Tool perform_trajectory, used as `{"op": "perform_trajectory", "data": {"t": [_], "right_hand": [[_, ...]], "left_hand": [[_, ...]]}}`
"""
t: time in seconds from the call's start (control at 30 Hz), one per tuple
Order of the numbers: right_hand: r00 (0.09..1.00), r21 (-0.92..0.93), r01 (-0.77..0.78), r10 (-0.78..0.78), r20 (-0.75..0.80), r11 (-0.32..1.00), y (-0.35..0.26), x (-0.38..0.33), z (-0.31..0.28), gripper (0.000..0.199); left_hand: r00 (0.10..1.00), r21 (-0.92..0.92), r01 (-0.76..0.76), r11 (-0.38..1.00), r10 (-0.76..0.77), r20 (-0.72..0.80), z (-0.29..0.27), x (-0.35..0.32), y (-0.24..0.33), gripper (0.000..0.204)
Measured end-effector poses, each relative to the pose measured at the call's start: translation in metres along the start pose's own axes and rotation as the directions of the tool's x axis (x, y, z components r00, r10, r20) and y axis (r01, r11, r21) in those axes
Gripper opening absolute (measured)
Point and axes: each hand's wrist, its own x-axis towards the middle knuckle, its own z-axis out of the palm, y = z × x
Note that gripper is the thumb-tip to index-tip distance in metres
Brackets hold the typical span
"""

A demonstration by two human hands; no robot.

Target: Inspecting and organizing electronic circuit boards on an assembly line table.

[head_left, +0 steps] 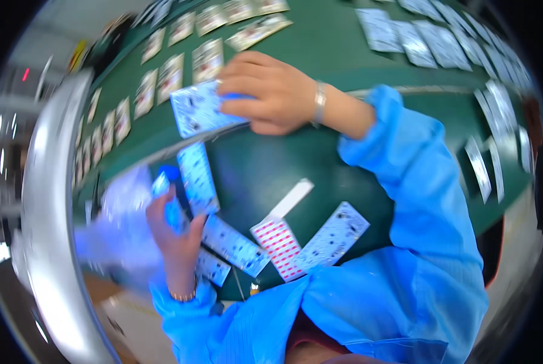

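My right hand [262,92] reaches across to the far left of the green table, its fingers closed on the right end of a pale blue panel [194,110] with small dark marks. My left hand [177,233] is curled around a blurred, shiny blue object [173,209], perhaps a small bottle; its kind is unclear. Close to my left thumb lies a narrow speckled panel [197,179], with another speckled panel [235,246] below it. A sheet of red stickers [277,246] overlaps the end of a further speckled panel [335,236] in front of me.
A bluish clear plastic bag [123,212] bulges left of my left hand. Rows of small printed packets [170,77] lie at the far left, silvery packets [417,45] at the far right. A white strip [293,197] lies mid-table. A metal rail [53,224] borders the left.
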Motion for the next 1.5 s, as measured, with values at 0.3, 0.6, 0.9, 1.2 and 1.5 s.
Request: {"op": "perform_trajectory", "data": {"t": [0.3,0.6,0.9,1.2,1.5], "right_hand": [[0.977,0.372,0.207,-0.207,-0.041,0.905,-0.051,0.047,0.042,0.023],[0.985,0.511,-0.163,0.166,0.039,0.844,-0.043,0.025,0.046,0.068],[0.96,0.597,-0.28,0.229,0.162,0.752,-0.051,0.016,0.041,0.077],[0.928,0.644,-0.354,0.342,0.149,0.678,-0.053,0.012,0.049,0.073],[0.916,0.673,-0.384,0.354,0.189,0.632,-0.052,0.008,0.05,0.072]], "left_hand": [[0.976,-0.068,-0.201,0.977,0.195,-0.094,-0.014,0.011,-0.013,0.084],[0.914,-0.404,-0.292,0.867,0.128,-0.386,-0.006,0.001,-0.019,0.071],[0.89,-0.346,-0.366,0.864,0.215,-0.403,0.0,-0.008,-0.024,0.088],[0.932,-0.397,-0.278,0.875,0.147,-0.33,0.002,-0.005,-0.028,0.088],[0.966,-0.495,-0.169,0.853,0.042,-0.257,0.005,-0.007,-0.025,0.087]]}}
